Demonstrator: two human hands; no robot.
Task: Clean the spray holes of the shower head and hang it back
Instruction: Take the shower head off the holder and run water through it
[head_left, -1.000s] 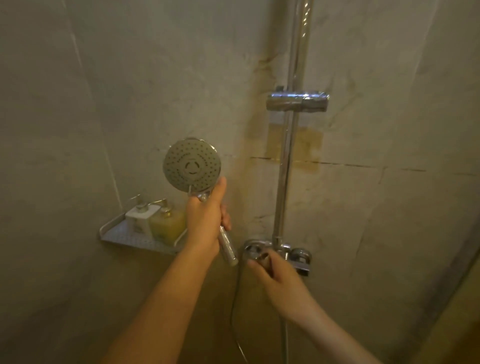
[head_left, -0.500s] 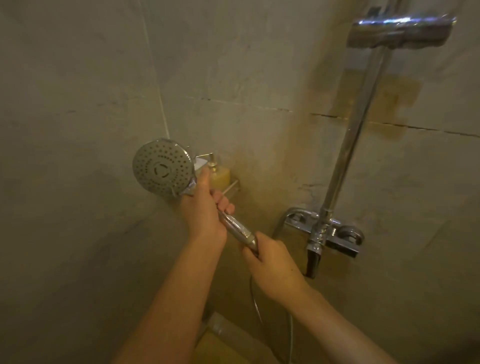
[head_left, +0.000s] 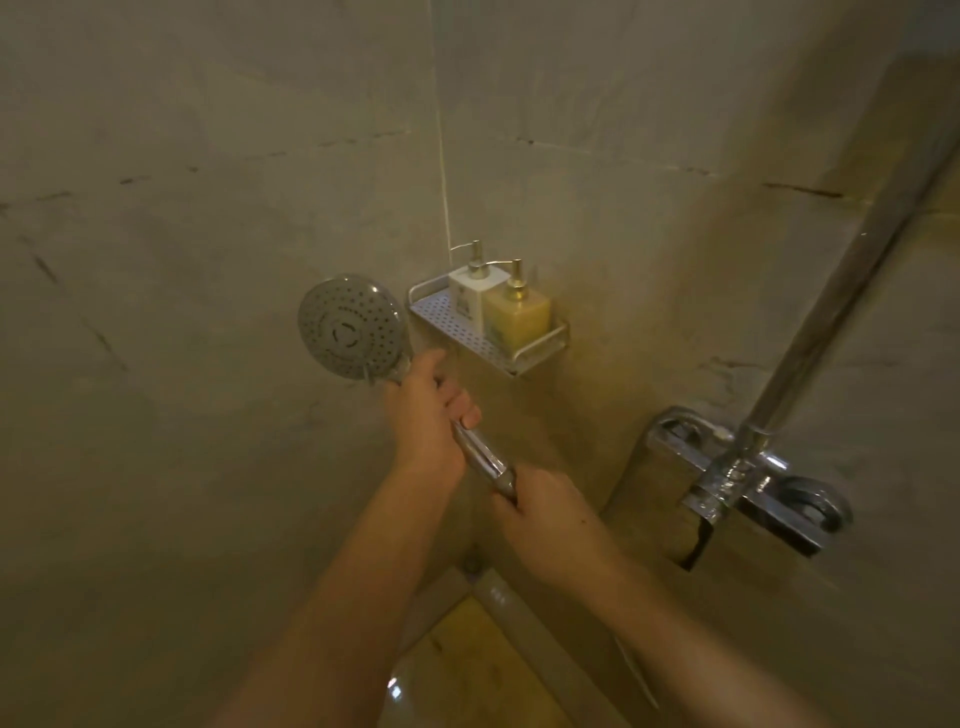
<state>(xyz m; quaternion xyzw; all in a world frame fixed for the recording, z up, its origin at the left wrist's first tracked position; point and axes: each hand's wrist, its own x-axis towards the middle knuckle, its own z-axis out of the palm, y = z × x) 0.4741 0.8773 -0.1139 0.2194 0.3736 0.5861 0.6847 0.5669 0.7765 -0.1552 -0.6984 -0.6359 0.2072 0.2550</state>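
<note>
Chrome shower head (head_left: 351, 326) sits furthest left, its holed face turned toward the camera, handle slanting down and right. Left hand (head_left: 423, 415) is wrapped round the upper handle just under the head, so it's the nearer grip; right hand (head_left: 540, 512) is curled round the bottom end where the hose starts. Corner shelf (head_left: 540, 345) with two pump bottles is just beyond. Mixer tap (head_left: 748, 483) and riser rail (head_left: 852, 291) are well off right, so hanging back means swinging that way, I'd guess.

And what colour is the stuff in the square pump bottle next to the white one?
Yellow. The square pump bottle beside the white bottle shows best in the head view.
</note>
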